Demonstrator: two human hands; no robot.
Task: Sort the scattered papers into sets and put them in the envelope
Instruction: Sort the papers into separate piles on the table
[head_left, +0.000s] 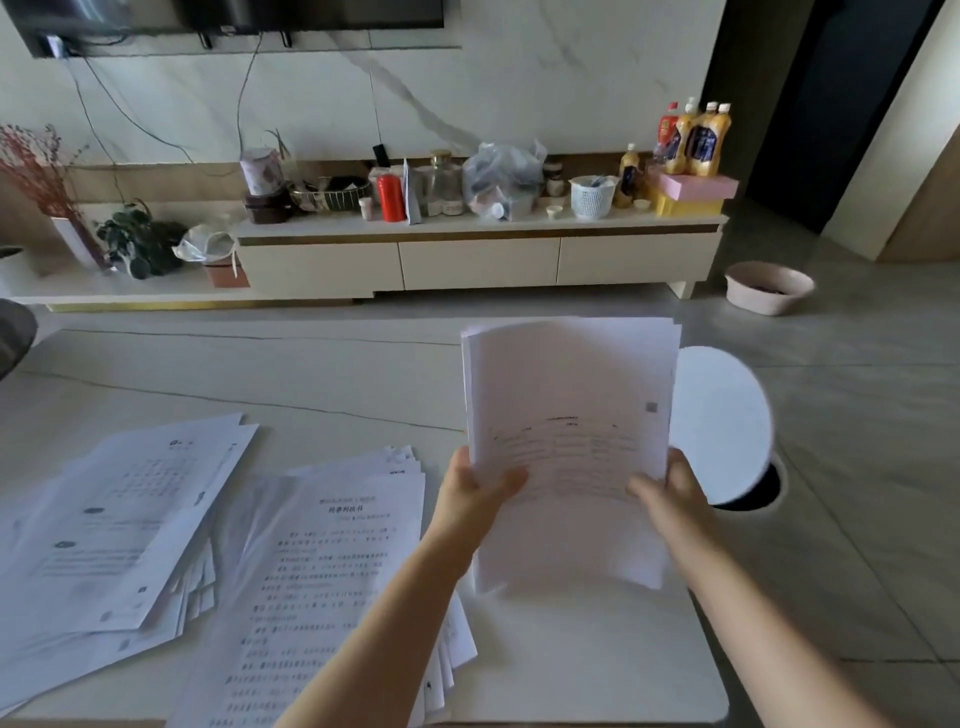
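Note:
Both hands hold a stack of white printed papers (569, 415) upright above the right part of the pale table (311, 374). My left hand (475, 491) grips the stack's left edge, thumb on the front sheet. At the right edge, my right hand (670, 493) grips it the same way. A fanned pile of printed papers (322, 582) lies flat in front of me under my left forearm. Another loose pile of papers (119, 530) lies at the table's left. No envelope is in view.
A round white stool (722, 421) stands just right of the table, behind the held stack. Beyond the table runs a low TV cabinet (478, 254) crowded with bottles, jars and bags. A pink basin (769, 287) sits on the tiled floor at right.

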